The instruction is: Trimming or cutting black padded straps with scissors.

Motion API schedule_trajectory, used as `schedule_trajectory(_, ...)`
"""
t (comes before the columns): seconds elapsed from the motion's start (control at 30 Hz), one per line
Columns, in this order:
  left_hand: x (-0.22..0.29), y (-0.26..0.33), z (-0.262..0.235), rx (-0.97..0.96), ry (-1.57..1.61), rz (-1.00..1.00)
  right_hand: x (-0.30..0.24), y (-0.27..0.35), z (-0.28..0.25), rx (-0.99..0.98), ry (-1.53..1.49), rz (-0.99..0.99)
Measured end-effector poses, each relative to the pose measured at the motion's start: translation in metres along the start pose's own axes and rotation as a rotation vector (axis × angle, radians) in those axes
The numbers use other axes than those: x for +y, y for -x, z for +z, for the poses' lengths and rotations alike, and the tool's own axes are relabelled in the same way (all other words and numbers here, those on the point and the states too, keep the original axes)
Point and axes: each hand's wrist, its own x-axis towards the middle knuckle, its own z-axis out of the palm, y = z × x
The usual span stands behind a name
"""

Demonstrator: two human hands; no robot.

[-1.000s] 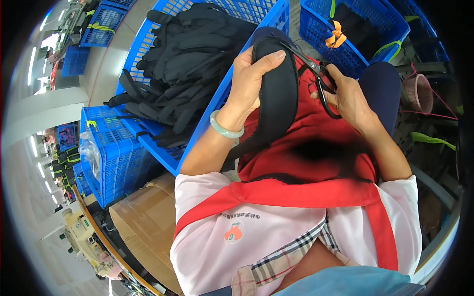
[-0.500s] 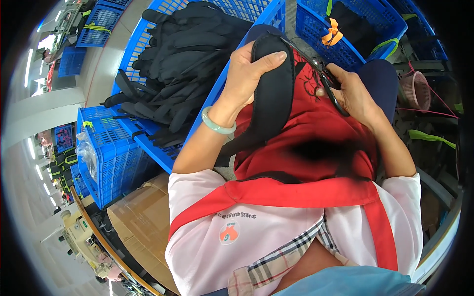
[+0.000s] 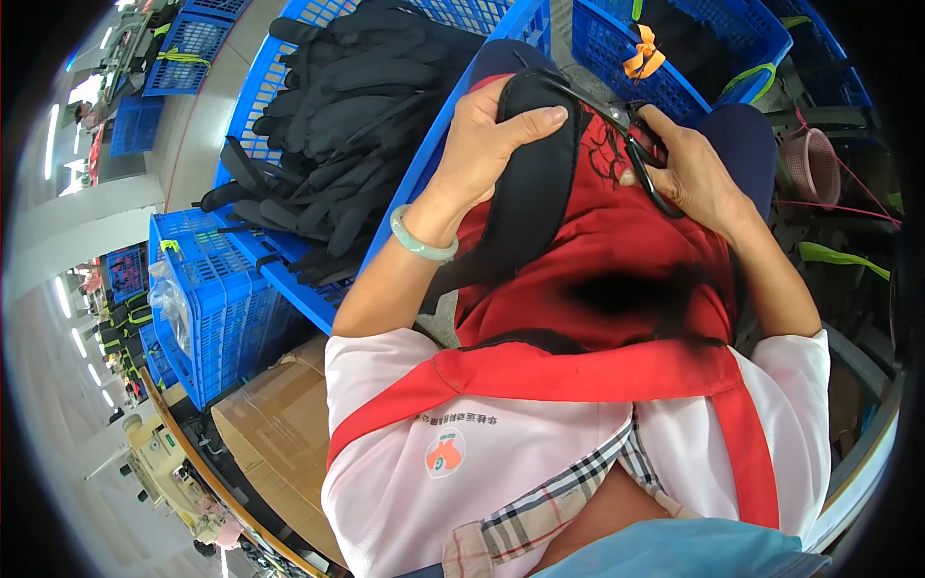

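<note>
Seated, in a pink shirt [image 3: 540, 453] with a red apron [image 3: 617, 289] spread over the lap. Ahead and to the left, a big blue crate [image 3: 289, 279] heaped with black straps [image 3: 356, 125], long and tangled, some trailing over the near rim. Further right, a second blue crate [image 3: 674, 87] holding dark goods and an orange tie [image 3: 644, 58]. Lower left, a smaller blue crate [image 3: 188, 328] beside a brown carton [image 3: 279, 433]. At the right edge, a pink basket [image 3: 819, 164] and a green strap [image 3: 848, 260].

On the lap, over the apron, a black pad [image 3: 540, 193]: curved, thick, running from the knees back toward the body, its top end between both hands.

Left hand [image 3: 482, 144] clamped on the pad's upper end, thumb lying across the top face, fingers wrapped round the far edge and mostly hidden. Pale green bangle [image 3: 419, 241] on that wrist.

Right hand [image 3: 689, 169] closed round black scissors [image 3: 646, 159], fingers curled through the handles, forefinger stretched along them. Blades pointing left toward the pad's top edge, just beside the left thumb; whether touching the pad, cannot tell. A few loose black threads [image 3: 607, 154] on the apron between pad and scissors.
</note>
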Motion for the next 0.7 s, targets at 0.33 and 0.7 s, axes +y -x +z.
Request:
schedule_trajectory(0.33,-0.003,0.004,-0.007,-0.066,0.008,-0.089,0.005,0.005,-0.008,-0.238,-0.205,0.087)
schedule_trajectory(0.7,-0.010,0.012,-0.009,-0.124,-0.131,-0.078,0.017,0.011,-0.006,-0.364,-0.350,0.074)
